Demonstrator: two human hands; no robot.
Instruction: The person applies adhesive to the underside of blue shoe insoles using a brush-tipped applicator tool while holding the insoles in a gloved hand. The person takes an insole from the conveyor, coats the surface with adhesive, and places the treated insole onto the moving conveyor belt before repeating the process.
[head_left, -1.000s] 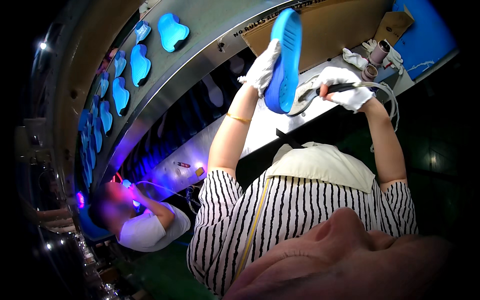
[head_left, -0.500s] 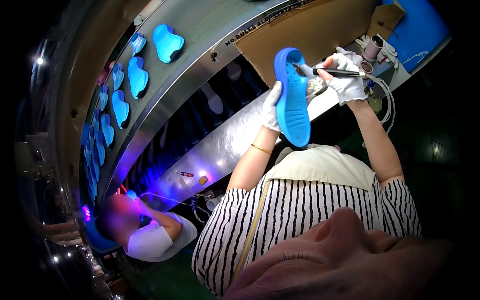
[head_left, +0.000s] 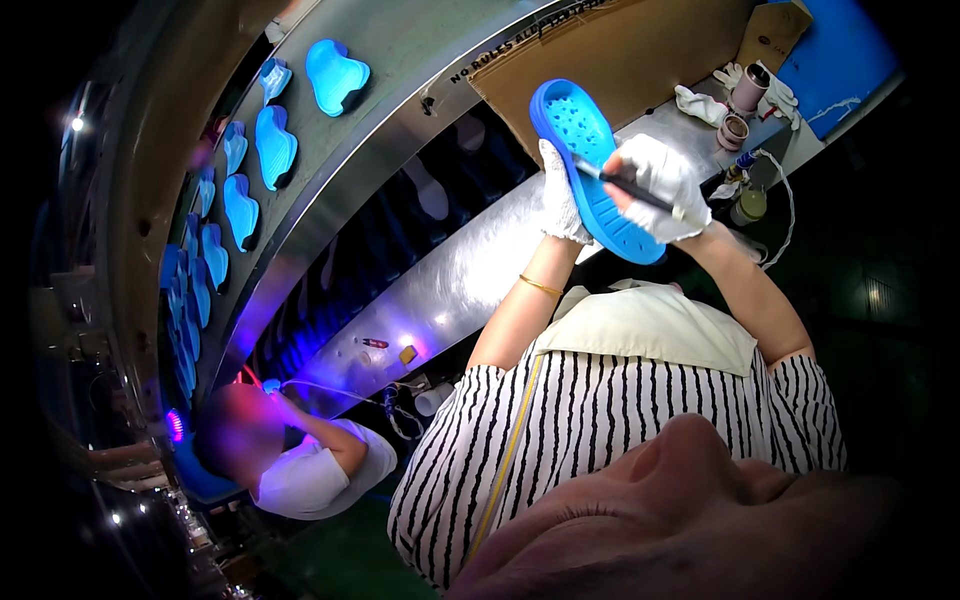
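My gloved left hand grips a blue shoe sole by its left edge, fingers wrapped behind it. The sole is tilted, with its raised rim and inner face toward me; small dark marks dot the upper part and grooves cross the lower. A slim black-handled brush is pinched in my gloved right hand, its bare fingertips showing. The brush's tip lies at the sole's middle, near the left rim; its exact contact is hard to make out. My right hand covers part of the sole's right side.
On the left, a curved conveyor carries several blue soles. A cardboard box stands behind my hands. On the metal bench, an open pot, a pink container and white gloves sit rightward. A co-worker sits lower left.
My right hand has moved down and left with the brush, from the sole's top to its middle. The sole has turned, its lower end swinging right. The conveyor's soles have shifted slightly upward.
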